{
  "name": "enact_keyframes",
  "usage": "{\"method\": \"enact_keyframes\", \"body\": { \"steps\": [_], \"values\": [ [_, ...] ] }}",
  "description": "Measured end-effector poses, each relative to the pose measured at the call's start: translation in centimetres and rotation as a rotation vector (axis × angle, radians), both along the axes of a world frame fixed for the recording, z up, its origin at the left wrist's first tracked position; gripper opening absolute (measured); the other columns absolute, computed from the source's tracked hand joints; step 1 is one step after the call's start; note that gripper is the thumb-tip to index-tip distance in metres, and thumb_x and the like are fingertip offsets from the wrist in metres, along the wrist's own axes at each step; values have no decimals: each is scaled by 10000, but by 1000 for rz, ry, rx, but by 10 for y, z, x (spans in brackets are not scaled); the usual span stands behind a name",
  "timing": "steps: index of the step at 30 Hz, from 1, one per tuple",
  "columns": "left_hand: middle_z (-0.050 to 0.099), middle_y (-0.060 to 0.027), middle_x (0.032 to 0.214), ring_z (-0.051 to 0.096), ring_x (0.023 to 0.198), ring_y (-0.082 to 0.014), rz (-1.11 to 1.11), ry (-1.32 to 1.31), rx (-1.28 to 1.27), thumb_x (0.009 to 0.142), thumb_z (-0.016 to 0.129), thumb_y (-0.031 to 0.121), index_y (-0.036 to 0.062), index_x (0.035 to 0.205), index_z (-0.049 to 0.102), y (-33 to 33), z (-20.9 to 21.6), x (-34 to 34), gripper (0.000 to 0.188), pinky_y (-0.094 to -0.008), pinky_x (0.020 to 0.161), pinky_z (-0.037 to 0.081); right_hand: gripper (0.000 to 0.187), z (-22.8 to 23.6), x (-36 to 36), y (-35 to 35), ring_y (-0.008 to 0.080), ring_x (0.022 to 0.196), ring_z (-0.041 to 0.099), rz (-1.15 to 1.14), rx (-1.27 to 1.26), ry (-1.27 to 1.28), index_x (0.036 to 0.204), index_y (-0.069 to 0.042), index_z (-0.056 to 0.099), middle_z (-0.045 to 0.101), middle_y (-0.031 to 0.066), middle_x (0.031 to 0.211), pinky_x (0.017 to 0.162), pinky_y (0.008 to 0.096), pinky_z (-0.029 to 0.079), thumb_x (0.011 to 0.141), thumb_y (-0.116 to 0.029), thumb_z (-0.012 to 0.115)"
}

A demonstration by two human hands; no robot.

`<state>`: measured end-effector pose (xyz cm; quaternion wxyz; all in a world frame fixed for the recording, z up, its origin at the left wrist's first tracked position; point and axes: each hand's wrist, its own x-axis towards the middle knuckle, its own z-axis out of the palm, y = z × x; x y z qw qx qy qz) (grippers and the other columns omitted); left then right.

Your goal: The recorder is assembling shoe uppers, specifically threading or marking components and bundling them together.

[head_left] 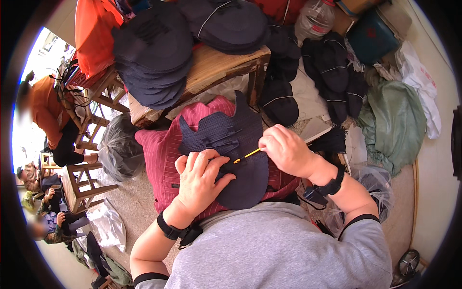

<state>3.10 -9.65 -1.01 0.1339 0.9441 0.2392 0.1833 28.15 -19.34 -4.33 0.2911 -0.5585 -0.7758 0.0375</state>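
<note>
Hand (281,148) right of centre is pinching a slim yellow crochet hook (250,153); spread left hand (198,180) is ideally keeping the dark navy fabric cutout (248,180) flat.

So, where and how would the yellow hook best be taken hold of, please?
Probably grip the hook by its upper right end, coming from the right in a fingertip pinch, as the right hand does: its slim shaft slants down to the left, so this leaves the tip free over the dark piece.
</note>
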Motion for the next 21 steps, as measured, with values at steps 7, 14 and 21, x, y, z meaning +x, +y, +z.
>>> {"method": "enact_keyframes", "body": {
  "steps": [7,14,21],
  "values": [
    [584,5,1053,539,999,-207,3,-5,-5,640,852,306,154,1022,691,0,1,-1,442,-401,926,322,199,18,0,10,260,742,569,62,-174,95,822,-75,557,560,58,774,704,379,425,866,-194,711],
    [577,12,1067,535,1065,-212,-34,8,10,666,840,305,179,1026,690,4,-2,1,410,-437,1013,305,352,6,4,20,250,616,555,341,-301,201,640,-114,495,523,30,601,679,377,387,923,-254,651],
    [576,36,1100,518,1131,-197,-71,0,-10,688,832,292,202,1046,694,0,-9,1,394,-472,1102,253,385,1,19,9,280,555,486,405,-485,416,619,-92,450,467,53,568,651,387,368,941,-206,626]
  ]
}}
